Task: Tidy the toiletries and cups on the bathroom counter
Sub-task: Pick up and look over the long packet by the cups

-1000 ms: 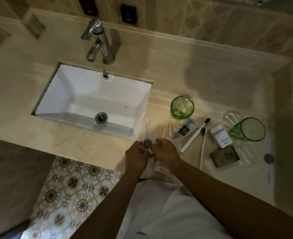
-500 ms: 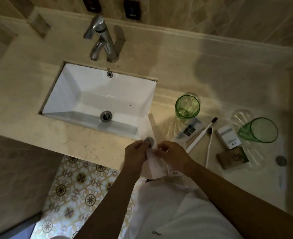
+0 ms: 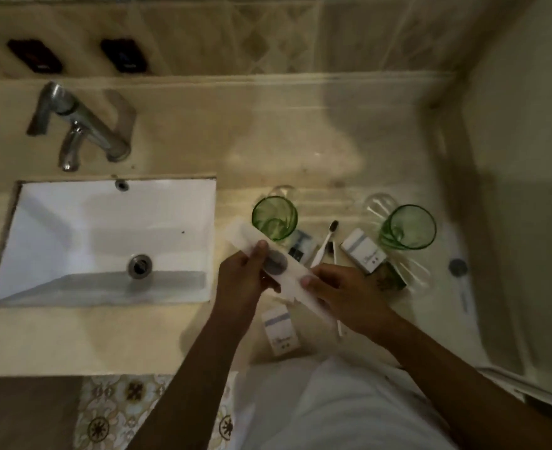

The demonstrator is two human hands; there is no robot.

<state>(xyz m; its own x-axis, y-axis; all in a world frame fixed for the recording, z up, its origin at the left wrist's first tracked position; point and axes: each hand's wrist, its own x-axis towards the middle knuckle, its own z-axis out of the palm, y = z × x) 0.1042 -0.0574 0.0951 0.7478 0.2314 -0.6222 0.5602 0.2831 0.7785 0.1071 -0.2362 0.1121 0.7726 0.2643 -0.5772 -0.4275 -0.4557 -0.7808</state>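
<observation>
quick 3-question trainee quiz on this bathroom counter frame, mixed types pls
1. True or false: both green cups stand on the counter to the right of the sink.
2. The long white wrapper is held by: A) left hand only B) right hand only C) both hands.
3. Fill in: the small white box near the counter's front edge lies between the two ____.

Key: 1 true; 2 C; 3 forearms.
</observation>
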